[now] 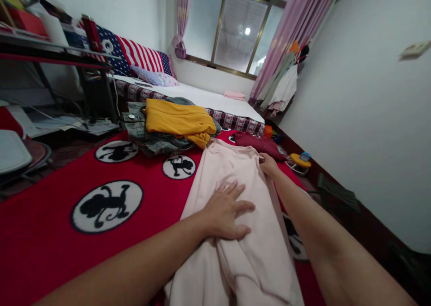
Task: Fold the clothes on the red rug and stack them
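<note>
Top (264,220), pale pink, lies lengthwise before you on the red monkey-print blanket (160,202), your left hand (222,212) flat on its middle, fingers spread, your right hand (269,166) pinching its far right edge.

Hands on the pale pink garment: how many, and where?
2. The left hand lies spread on the middle of the pale pink garment; the right hand is at its far right edge, near the neckline, partly turned from view. No others show.
</note>
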### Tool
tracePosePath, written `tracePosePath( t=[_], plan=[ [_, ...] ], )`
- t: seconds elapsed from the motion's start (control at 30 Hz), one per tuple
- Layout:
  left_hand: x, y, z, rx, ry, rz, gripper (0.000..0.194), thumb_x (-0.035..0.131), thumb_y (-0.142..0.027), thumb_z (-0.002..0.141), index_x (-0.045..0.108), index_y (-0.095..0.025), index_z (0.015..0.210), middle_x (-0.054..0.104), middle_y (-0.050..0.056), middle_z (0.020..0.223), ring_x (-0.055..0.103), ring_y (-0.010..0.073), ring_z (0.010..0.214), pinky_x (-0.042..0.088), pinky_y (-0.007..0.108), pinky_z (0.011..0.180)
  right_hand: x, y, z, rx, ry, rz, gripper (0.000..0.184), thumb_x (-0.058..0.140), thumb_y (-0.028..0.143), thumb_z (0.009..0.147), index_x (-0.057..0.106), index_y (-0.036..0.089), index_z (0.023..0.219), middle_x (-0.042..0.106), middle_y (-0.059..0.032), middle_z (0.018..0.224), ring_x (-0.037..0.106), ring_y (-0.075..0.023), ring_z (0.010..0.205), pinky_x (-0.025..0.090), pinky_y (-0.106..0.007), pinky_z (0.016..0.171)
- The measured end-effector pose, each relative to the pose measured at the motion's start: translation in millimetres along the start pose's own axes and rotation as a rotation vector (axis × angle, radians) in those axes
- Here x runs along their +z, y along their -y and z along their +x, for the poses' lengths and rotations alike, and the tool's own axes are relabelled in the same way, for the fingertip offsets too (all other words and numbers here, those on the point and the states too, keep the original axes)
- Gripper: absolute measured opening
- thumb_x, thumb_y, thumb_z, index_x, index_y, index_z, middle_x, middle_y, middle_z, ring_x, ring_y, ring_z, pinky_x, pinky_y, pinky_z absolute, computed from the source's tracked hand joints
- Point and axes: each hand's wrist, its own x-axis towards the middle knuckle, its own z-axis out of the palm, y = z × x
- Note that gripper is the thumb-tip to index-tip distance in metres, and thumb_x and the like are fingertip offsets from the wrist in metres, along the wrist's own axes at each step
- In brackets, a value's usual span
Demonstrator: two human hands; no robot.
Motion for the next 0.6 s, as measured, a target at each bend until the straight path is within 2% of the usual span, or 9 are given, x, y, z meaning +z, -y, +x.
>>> tracePosePath(
  t=[0.1, 0.2, 0.27, 0.4, 0.5, 0.6],
  plan=[
    [-1.1, 2.7, 1.7, -0.013, -0.002, -0.014, 0.069, 0.074, -0.051, 0.068, 0.058, -0.029, 0.132, 0.030, 0.011, 0.157, 0.022, 0.0373, 0.145, 0.018, 0.057, 0.116, -13.3, 3.9, -23.6, -0.075, 0.035, -0.018, 0.057, 0.055, 0.003, 0.060, 0.065, 0.012, 0.115, 0.065, -0.0133, 0.123, 0.059, -0.0285, 0.116, 0.046, -0.042, 0.101],
    [-1.4, 6.0, 2.3, -0.001, -0.006, -0.037, 0.069, 0.074, -0.052, 0.069, 0.059, -0.028, 0.132, 0.031, 0.011, 0.157, 0.022, 0.0363, 0.145, 0.017, 0.056, 0.117, -28.8, 10.5, -64.1, -0.255, 0.057, -0.061, 0.057, 0.053, 0.003, 0.067, 0.061, 0.014, 0.122, 0.049, -0.0149, 0.143, 0.044, -0.0289, 0.134, 0.037, -0.046, 0.112],
    [-2.3, 7.5, 2.4, 0.015, -0.004, -0.049, 0.067, 0.075, -0.051, 0.070, 0.060, -0.027, 0.131, 0.033, 0.012, 0.156, 0.023, 0.0362, 0.145, 0.018, 0.055, 0.117, -40.8, 16.0, -95.7, -0.373, 0.098, -0.105, 0.054, 0.049, 0.003, 0.073, 0.061, 0.016, 0.124, 0.044, -0.0144, 0.148, 0.045, -0.0284, 0.134, 0.037, -0.047, 0.112],
    [-4.6, 8.7, 2.8, 0.037, -0.031, -0.108, 0.055, 0.074, -0.047, 0.074, 0.066, -0.025, 0.123, 0.042, 0.013, 0.150, 0.031, 0.0339, 0.142, 0.022, 0.052, 0.116, -67.6, 22.1, -152.7, -0.520, 0.215, -0.159, 0.050, 0.040, 0.002, 0.082, 0.062, 0.020, 0.123, 0.047, -0.0123, 0.146, 0.051, -0.0253, 0.129, 0.044, -0.047, 0.107],
    [-6.1, 9.8, 1.8, 0.049, -0.056, -0.205, 0.044, 0.071, -0.041, 0.079, 0.068, -0.024, 0.119, 0.048, 0.013, 0.146, 0.040, 0.0294, 0.138, 0.028, 0.048, 0.114, -86.2, 22.6, -185.4, -0.610, 0.274, -0.135, 0.050, 0.039, 0.005, 0.086, 0.059, 0.023, 0.128, 0.049, -0.0127, 0.144, 0.051, -0.0236, 0.129, 0.047, -0.045, 0.103],
    [-11.3, 14.0, -4.7, 0.078, -0.030, -0.328, 0.039, 0.070, -0.034, 0.081, 0.069, -0.021, 0.117, 0.051, 0.014, 0.143, 0.045, 0.0266, 0.135, 0.032, 0.043, 0.112, -102.5, 25.4, -212.5, -0.705, 0.346, -0.147, 0.054, 0.040, 0.005, 0.087, 0.052, 0.024, 0.136, 0.047, -0.0129, 0.147, 0.048, -0.0226, 0.132, 0.048, -0.044, 0.104]
  ],
)
